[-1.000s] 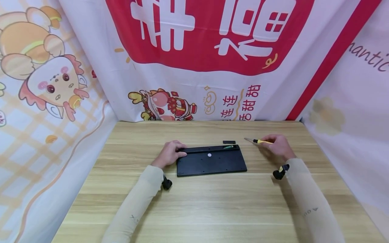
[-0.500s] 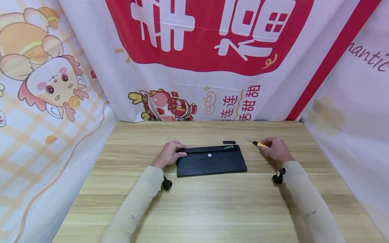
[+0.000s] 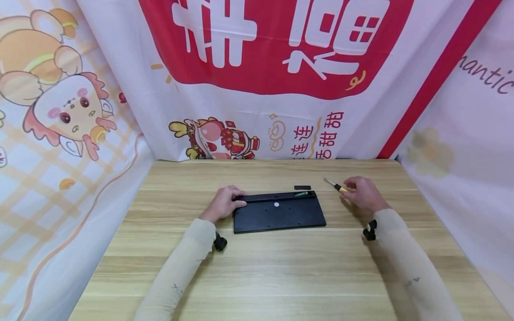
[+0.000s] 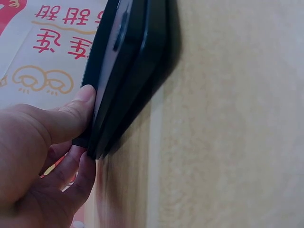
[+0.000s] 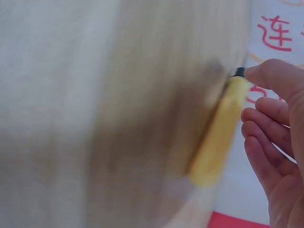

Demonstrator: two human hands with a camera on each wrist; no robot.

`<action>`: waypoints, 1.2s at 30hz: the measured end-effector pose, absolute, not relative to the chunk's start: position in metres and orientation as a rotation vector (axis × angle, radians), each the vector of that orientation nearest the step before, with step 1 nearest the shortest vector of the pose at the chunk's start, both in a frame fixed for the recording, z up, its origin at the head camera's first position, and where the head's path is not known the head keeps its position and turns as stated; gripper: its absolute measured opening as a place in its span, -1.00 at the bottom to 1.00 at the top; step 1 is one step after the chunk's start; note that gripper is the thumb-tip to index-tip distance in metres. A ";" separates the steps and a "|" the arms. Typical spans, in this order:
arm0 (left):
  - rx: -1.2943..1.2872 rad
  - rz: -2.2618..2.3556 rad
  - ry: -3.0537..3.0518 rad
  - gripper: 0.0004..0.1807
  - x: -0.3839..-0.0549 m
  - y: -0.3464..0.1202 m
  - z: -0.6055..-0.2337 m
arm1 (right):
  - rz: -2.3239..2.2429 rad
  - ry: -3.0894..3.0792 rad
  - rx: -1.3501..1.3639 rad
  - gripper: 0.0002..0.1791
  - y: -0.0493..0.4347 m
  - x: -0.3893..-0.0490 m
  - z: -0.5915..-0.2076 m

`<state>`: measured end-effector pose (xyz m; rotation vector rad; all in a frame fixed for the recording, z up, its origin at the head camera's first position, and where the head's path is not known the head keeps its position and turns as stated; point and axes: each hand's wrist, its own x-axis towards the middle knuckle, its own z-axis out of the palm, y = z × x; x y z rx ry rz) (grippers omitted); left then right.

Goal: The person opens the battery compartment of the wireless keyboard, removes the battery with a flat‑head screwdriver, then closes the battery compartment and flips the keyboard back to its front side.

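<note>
A black keyboard [image 3: 281,218] lies underside up on the table, with a small round white sticker. In its open battery slot at the far right lies a green battery [image 3: 302,194]. Just behind sits the loose black battery cover [image 3: 303,187]. My left hand [image 3: 223,204] grips the keyboard's left end; in the left wrist view the thumb is on the underside and the fingers lie beneath the edge. To the right, my right hand [image 3: 363,194] pinches a screwdriver [image 5: 221,133] with a yellow handle near its black collar; its metal shaft points back left. The index finger is hidden.
The wooden table [image 3: 257,272] extends in front of the keyboard. Printed cloth [image 3: 225,102] hangs along the back and both sides. Each wrist carries a small black camera.
The screwdriver has swung from nearly level to a steeper slant, and more of its handle is covered by my right hand. My left hand and the keyboard stay in place.
</note>
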<state>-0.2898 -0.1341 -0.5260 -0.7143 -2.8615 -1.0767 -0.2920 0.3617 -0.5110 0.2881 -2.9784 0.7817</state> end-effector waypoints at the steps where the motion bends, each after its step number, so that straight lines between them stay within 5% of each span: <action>1: -0.715 -1.072 -2.862 -0.69 -0.290 -0.134 -0.526 | 0.754 -2.985 0.299 -0.59 0.360 -0.293 -0.507; 11: -0.706 -1.074 -2.870 -0.69 -0.291 -0.136 -0.529 | 0.661 -2.972 0.627 -0.59 0.316 -0.295 -0.478; 36: -0.669 -1.097 -2.884 -0.69 -0.290 -0.136 -0.530 | 0.396 -2.935 1.081 -0.81 0.253 -0.306 -0.489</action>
